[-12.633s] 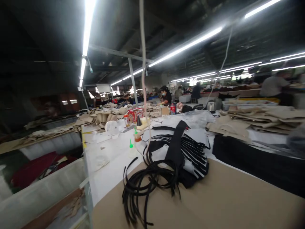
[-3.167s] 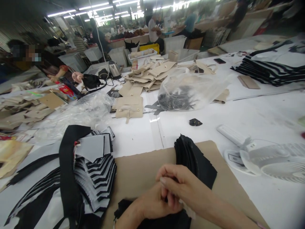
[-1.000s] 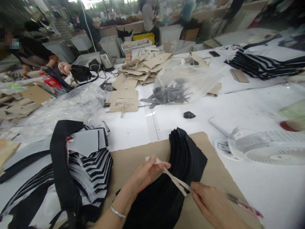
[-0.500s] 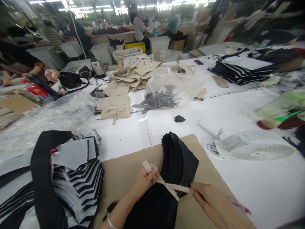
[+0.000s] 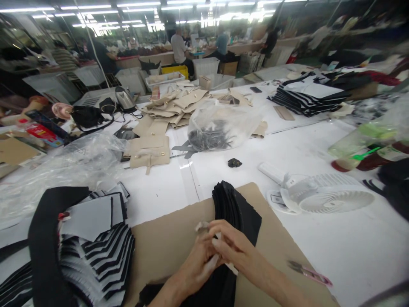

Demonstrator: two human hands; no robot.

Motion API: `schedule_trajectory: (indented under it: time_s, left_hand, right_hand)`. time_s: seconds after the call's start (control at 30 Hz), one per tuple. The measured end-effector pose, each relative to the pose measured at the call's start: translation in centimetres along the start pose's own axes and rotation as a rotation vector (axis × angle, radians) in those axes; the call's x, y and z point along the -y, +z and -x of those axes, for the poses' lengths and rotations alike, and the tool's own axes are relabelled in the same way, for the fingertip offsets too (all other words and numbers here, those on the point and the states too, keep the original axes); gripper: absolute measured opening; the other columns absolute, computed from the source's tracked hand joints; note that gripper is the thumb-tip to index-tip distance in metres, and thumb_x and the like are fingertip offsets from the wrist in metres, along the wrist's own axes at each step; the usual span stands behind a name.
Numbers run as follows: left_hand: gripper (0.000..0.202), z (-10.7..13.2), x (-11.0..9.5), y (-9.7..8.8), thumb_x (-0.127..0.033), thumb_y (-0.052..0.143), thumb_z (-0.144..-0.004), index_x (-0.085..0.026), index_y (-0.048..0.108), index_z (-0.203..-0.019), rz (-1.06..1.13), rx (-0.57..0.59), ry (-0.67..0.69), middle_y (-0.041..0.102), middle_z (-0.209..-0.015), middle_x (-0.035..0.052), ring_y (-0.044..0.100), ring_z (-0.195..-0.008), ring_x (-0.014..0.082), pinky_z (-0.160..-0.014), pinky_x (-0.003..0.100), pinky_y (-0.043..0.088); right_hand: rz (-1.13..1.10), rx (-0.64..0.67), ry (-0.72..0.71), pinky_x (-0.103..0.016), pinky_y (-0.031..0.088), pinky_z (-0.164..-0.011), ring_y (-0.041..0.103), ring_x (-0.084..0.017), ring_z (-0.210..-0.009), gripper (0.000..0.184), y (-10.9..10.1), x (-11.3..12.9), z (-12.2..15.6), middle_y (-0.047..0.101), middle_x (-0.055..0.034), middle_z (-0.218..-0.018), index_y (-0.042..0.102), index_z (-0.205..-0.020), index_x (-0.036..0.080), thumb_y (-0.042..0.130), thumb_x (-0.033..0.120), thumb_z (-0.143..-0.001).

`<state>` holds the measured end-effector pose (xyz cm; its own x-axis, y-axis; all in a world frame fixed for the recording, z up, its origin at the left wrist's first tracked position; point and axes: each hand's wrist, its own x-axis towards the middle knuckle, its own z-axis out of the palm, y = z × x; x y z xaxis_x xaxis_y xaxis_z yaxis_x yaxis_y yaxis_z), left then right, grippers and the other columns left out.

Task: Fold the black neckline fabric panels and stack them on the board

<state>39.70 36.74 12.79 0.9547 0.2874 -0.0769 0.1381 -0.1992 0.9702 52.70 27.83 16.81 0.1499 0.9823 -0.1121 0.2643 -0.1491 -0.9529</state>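
My left hand (image 5: 194, 264) and my right hand (image 5: 238, 251) meet over a stack of black fabric pieces (image 5: 236, 209) on a brown cardboard sheet (image 5: 166, 238). Both hands pinch a thin white strip (image 5: 204, 228) that crosses the stack. The fingers of both are closed and pressed together around it. A pink-handled tool (image 5: 308, 273) lies on the cardboard just right of my right forearm.
A fanned pile of black and white pieces (image 5: 92, 243) lies at the left. A white fan (image 5: 319, 198) lies flat at the right, near bottles (image 5: 361, 153). Farther back are a plastic bag of dark parts (image 5: 217, 125), beige cut pieces (image 5: 150, 151) and other people at benches.
One second ago my hands were apart, stretching the white strip between them. They have come together over the black stack, with the strip bunched in my fingers. The view shifted slightly left.
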Motion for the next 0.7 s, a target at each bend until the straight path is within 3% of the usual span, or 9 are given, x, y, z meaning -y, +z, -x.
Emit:
schedule_trajectory:
  time_s: [0.1, 0.2, 0.27, 0.37, 0.5, 0.7]
  left_hand:
    - [0.027, 0.1, 0.6, -0.2, -0.025, 0.05, -0.092, -0.024, 0.073, -0.078, -0.021, 0.022, 0.004, 0.068, -0.099, 0.0048, 0.052, -0.107, 0.0217, -0.101, 0.036, 0.033]
    - [0.024, 0.4, 2.0, -0.4, -0.027, 0.055, -0.09, -0.024, 0.073, -0.074, 0.02, -0.025, -0.051, 0.066, -0.082, 0.0037, 0.054, -0.095, 0.0201, -0.093, 0.034, 0.037]
    - [0.024, 0.7, 3.0, -0.4, -0.034, 0.058, -0.088, -0.024, 0.074, -0.073, 0.065, -0.077, -0.1, 0.063, -0.076, 0.0036, 0.053, -0.089, 0.0199, -0.085, 0.032, 0.039]
    - [0.026, 0.9, 4.0, -0.3, -0.043, 0.064, -0.084, -0.023, 0.076, -0.072, 0.22, -0.131, -0.186, 0.063, -0.071, 0.0036, 0.052, -0.083, 0.0192, -0.079, 0.03, 0.039]
    - [0.034, 0.8, 4.5, 0.0, -0.052, 0.068, -0.078, -0.02, 0.077, -0.074, 0.372, -0.162, -0.263, 0.063, -0.068, 0.0036, 0.053, -0.071, 0.0166, -0.073, 0.03, 0.041]
    - [0.049, 0.1, 5.3, 0.8, -0.061, 0.065, -0.074, -0.015, 0.077, -0.087, 0.478, -0.212, -0.377, 0.066, -0.068, 0.0046, 0.051, -0.06, 0.0135, -0.062, 0.028, 0.04]
  right_hand:
    - [0.113, 0.132, -0.024, -0.029, 0.044, -0.089, 0.059, -0.016, -0.1, 0.03, -0.2, -1.6, -1.3, 0.062, -0.0049, -0.11, 0.055, -0.116, 0.021, 0.036, 0.017, -0.094]
    - [0.433, 0.227, 0.021, -0.026, 0.045, -0.075, 0.061, -0.016, -0.084, 0.032, -0.4, -2.7, -1.5, 0.062, -0.0038, -0.099, 0.058, -0.109, 0.02, 0.043, 0.008, -0.084]
    - [0.565, 0.213, 0.055, -0.027, 0.043, -0.071, 0.061, -0.017, -0.079, 0.028, -0.3, -2.9, -1.2, 0.062, -0.004, -0.093, 0.057, -0.106, 0.019, 0.043, 0.009, -0.085]
    - [0.593, 0.166, 0.07, -0.027, 0.042, -0.069, 0.061, -0.017, -0.077, 0.024, 0.0, -2.7, -0.5, 0.061, -0.0043, -0.089, 0.059, -0.096, 0.019, 0.035, 0.012, -0.093]
    - [0.686, 0.079, 0.132, -0.027, 0.04, -0.062, 0.062, -0.017, -0.073, 0.025, 0.2, -2.5, 0.3, 0.06, -0.0066, -0.09, 0.058, -0.087, 0.018, 0.035, 0.011, -0.093]
    - [0.854, 0.001, 0.295, -0.028, 0.026, -0.047, 0.064, -0.023, -0.056, 0.016, 2.5, -5.1, 4.0, 0.066, -0.0051, -0.068, 0.059, -0.091, 0.022, 0.043, 0.019, -0.091]
